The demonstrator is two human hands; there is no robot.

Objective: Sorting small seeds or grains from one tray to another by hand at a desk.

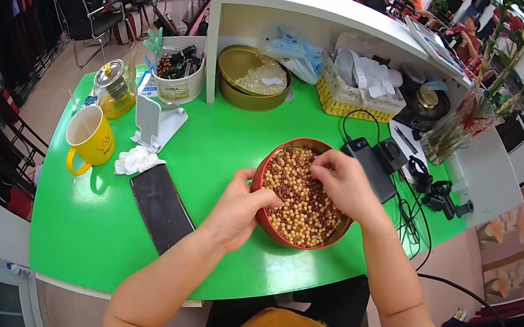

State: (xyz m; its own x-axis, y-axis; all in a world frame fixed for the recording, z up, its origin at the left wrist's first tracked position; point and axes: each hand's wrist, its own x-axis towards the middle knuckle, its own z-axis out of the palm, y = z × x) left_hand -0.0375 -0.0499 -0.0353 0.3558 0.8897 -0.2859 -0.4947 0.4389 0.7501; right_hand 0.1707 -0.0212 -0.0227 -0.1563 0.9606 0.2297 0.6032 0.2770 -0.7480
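A round red-rimmed tin (pixel 268 224) stands near the front edge of the green table. It is filled with small round pale-yellow and reddish-brown pieces (pixel 298 202) that look like beans or beads. My left hand (pixel 242 209) grips the tin's left side, its thumb over the rim and its fingers around the outside. Over the right part of the tin, my right hand (pixel 344 184) has its fingertips pinched together at the pieces. Whatever is between those fingertips is hidden.
Left of the tin lies a dark phone (pixel 162 207); beyond are crumpled tissue (pixel 137 160), a white stand (pixel 161 125), a yellow mug (pixel 91 139) and a glass teapot (pixel 115 91). A gold tin (pixel 254 98) sits under the white shelf. Black devices (pixel 371 168) with cables lie to the right.
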